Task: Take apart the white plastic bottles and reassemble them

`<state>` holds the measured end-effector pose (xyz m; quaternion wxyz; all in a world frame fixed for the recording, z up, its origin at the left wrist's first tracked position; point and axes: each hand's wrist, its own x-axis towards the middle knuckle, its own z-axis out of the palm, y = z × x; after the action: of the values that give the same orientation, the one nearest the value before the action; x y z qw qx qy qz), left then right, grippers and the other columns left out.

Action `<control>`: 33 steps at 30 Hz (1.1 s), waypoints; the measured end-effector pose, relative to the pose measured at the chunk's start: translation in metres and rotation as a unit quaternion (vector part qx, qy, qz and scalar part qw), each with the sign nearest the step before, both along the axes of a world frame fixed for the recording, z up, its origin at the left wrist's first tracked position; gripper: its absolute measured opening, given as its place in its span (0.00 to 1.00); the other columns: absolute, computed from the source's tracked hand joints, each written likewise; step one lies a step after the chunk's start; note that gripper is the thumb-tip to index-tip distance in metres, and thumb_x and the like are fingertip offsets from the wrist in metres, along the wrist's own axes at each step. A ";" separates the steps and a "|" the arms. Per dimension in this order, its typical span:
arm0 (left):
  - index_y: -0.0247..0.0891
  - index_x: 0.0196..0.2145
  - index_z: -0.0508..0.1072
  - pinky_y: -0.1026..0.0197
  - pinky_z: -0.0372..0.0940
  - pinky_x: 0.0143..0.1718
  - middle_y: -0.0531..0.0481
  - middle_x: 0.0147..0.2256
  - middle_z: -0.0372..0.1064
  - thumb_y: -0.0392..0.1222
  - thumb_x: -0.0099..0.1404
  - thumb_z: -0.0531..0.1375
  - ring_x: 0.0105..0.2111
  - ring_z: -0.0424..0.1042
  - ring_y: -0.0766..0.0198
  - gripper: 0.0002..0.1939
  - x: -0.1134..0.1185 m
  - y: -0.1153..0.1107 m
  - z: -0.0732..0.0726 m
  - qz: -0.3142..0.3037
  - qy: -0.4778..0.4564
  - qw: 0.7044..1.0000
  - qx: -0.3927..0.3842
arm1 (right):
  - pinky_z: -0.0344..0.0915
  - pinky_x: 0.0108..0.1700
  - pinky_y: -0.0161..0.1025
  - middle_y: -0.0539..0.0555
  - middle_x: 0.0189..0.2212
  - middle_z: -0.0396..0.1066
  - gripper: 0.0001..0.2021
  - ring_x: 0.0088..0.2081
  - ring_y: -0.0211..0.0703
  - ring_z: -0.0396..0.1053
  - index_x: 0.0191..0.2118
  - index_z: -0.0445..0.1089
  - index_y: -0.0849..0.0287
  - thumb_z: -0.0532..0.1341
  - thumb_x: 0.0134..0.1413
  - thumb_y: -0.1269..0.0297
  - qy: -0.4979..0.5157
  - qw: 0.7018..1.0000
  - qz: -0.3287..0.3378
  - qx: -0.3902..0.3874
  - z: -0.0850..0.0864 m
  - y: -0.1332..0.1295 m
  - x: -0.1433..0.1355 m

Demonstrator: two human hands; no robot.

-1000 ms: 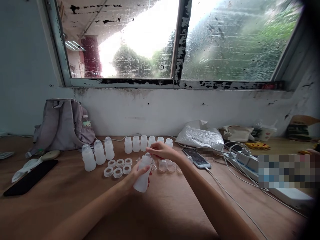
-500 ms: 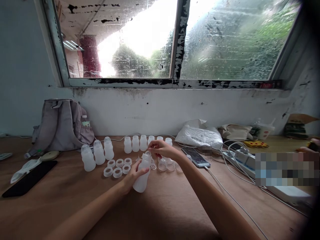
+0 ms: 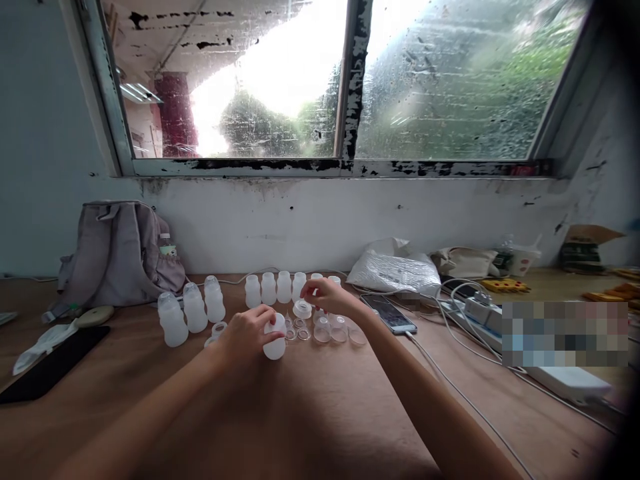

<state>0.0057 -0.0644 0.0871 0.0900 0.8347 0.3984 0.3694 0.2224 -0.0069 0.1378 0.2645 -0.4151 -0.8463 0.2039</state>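
My left hand (image 3: 250, 330) is closed round a frosted bottle (image 3: 275, 340), whose base faces me. In my right hand (image 3: 323, 295) is a clear ring-shaped cap (image 3: 303, 308), pinched just behind the bottle. Three capped bottles (image 3: 195, 308) stand at the left. A row of open bottles (image 3: 269, 289) stands at the back, partly behind my right hand. White rings (image 3: 219, 329) lie left of my left hand, which hides most of them. Small clear pieces (image 3: 303, 332) and clear dome covers (image 3: 339, 329) lie on the table near my right hand.
A grey backpack (image 3: 117, 257) leans on the wall at the left, with a black flat case (image 3: 55, 367) in front. At the right are a phone (image 3: 390, 313), a silver bag (image 3: 395, 270), cables and a white power strip (image 3: 570, 381). The brown table (image 3: 320, 413) runs below the window.
My left hand has turned over the bottle, tipping it so its base faces me. My right hand has come away from the bottle top with the clear cap. The view has shifted slightly.
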 end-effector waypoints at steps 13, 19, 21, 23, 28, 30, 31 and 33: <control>0.37 0.25 0.67 0.57 0.55 0.34 0.45 0.25 0.68 0.54 0.58 0.51 0.30 0.65 0.57 0.17 -0.045 0.056 0.044 0.267 0.287 0.897 0.205 | 0.56 0.21 0.28 0.50 0.21 0.65 0.07 0.19 0.30 0.60 0.30 0.67 0.62 0.53 0.45 0.74 -0.095 0.995 0.013 -0.041 0.006 -0.015 -0.010; 0.36 0.28 0.70 0.46 0.44 0.44 0.41 0.27 0.70 0.51 0.58 0.53 0.35 0.65 0.52 0.15 -0.050 0.082 0.029 0.323 0.334 0.866 0.187 | 0.56 0.19 0.27 0.50 0.22 0.65 0.06 0.19 0.30 0.60 0.29 0.67 0.62 0.54 0.46 0.74 -0.113 0.989 0.037 -0.083 -0.004 -0.012 -0.013; 0.35 0.28 0.70 0.45 0.42 0.46 0.41 0.26 0.70 0.50 0.58 0.54 0.36 0.65 0.51 0.15 -0.051 0.089 0.022 0.330 0.340 0.862 0.181 | 0.56 0.20 0.28 0.50 0.23 0.65 0.05 0.19 0.30 0.60 0.29 0.66 0.62 0.54 0.46 0.73 -0.114 0.990 0.044 -0.076 -0.007 -0.011 -0.013; 0.35 0.28 0.70 0.46 0.42 0.46 0.42 0.25 0.70 0.49 0.57 0.54 0.34 0.65 0.52 0.14 -0.052 0.095 0.016 0.338 0.345 0.858 0.173 | 0.56 0.20 0.28 0.51 0.23 0.65 0.04 0.19 0.30 0.60 0.28 0.66 0.63 0.54 0.46 0.72 -0.117 0.990 0.045 -0.071 -0.010 -0.010 -0.014; 0.32 0.30 0.69 0.49 0.40 0.48 0.45 0.23 0.70 0.47 0.60 0.53 0.33 0.65 0.55 0.14 -0.057 0.103 0.007 0.352 0.352 0.852 0.163 | 0.57 0.20 0.29 0.51 0.24 0.66 0.03 0.19 0.30 0.60 0.26 0.65 0.61 0.55 0.46 0.71 -0.126 0.987 0.046 -0.082 -0.013 -0.006 -0.013; 0.30 0.31 0.69 0.49 0.39 0.48 0.45 0.24 0.70 0.46 0.61 0.51 0.33 0.65 0.56 0.14 -0.059 0.103 0.006 0.353 0.353 0.850 0.165 | 0.56 0.20 0.29 0.50 0.22 0.65 0.02 0.19 0.31 0.60 0.26 0.65 0.60 0.55 0.45 0.71 -0.135 0.985 0.046 -0.093 -0.015 -0.005 -0.014; 0.30 0.31 0.68 0.49 0.39 0.48 0.45 0.24 0.69 0.45 0.61 0.51 0.33 0.65 0.56 0.14 -0.059 0.103 0.005 0.354 0.353 0.850 0.167 | 0.56 0.20 0.29 0.50 0.21 0.64 0.02 0.19 0.31 0.60 0.27 0.65 0.60 0.55 0.45 0.71 -0.138 0.984 0.047 -0.099 -0.016 -0.004 -0.014; 0.31 0.32 0.68 0.49 0.39 0.48 0.45 0.25 0.69 0.45 0.61 0.50 0.33 0.65 0.56 0.14 -0.061 0.102 0.003 0.359 0.351 0.848 0.171 | 0.56 0.20 0.29 0.49 0.19 0.63 0.02 0.19 0.33 0.61 0.26 0.65 0.61 0.55 0.44 0.71 -0.142 0.983 0.047 -0.109 -0.019 -0.005 -0.016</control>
<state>-0.0553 0.0378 0.0903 -0.3387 0.7100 0.6056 0.1205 0.2061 -0.0117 0.1192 0.0848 -0.4258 -0.8666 0.2460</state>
